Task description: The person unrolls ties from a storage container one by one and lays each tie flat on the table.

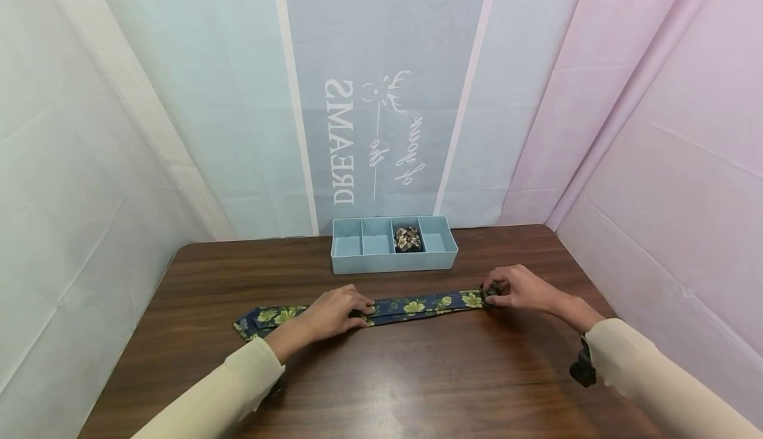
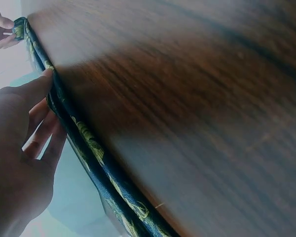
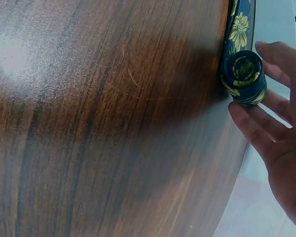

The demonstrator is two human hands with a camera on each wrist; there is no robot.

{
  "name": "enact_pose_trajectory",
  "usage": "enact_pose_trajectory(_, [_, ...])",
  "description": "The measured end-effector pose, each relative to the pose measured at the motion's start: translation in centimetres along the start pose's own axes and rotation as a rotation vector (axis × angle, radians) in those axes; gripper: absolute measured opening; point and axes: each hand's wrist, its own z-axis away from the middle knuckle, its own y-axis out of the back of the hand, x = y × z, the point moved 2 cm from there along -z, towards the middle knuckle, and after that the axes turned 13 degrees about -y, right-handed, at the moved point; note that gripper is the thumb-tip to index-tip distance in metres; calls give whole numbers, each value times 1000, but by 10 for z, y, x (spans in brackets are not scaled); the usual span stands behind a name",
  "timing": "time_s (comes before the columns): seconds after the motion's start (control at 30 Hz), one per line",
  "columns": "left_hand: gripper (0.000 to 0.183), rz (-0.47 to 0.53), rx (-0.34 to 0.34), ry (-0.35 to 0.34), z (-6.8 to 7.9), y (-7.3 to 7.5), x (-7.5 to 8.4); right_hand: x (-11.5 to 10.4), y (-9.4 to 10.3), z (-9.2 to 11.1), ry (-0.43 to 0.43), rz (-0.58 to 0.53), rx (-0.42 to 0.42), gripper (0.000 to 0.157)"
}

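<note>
A navy necktie [image 1: 411, 307] with yellow-green flowers lies folded lengthwise across the table, its wide end at the left. Its right end is wound into a small roll [image 3: 244, 74], whose spiral side shows in the right wrist view. My right hand [image 1: 526, 288] holds this roll between thumb and fingers. Around the tie's middle, my left hand [image 1: 331, 314] pinches the two long edges, thumb on the near side and fingers on the far side. In the left wrist view the thumb of the left hand [image 2: 19, 128] touches the fabric.
Behind the tie, against the fabric backdrop [image 1: 381, 42], stands a light-blue divided box [image 1: 393, 264]. One compartment holds a dark, patterned rolled item [image 1: 408, 239]. The brown wooden table [image 1: 393, 379] has rounded back corners, with fabric walls on both sides.
</note>
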Motion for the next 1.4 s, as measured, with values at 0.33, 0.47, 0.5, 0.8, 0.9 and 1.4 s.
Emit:
enact_pose_trajectory(0.33, [27,-12,19,-16,3,1,-2,8,1,4,9,-29,39,13])
enact_pose_trajectory(0.47, [26,-8,18,-10,3,2,-3,10,4,5,2,-33,46,13])
enact_pose_trajectory(0.5, [26,-7,16,-8,3,2,-2,10,5,6,-8,-38,45,13])
enact_pose_trajectory(0.8, [28,-125,-53,-23,-4,10,7,13,7,7,-51,-42,26,18])
enact_pose_trajectory(0.9, [25,-191,-40,-48,-11,10,11,12,8,6,-20,-31,25,23])
enact_pose_trajectory(1.4, [34,-97,5,-58,-46,-6,14,17,11,12,15,30,-30,27])
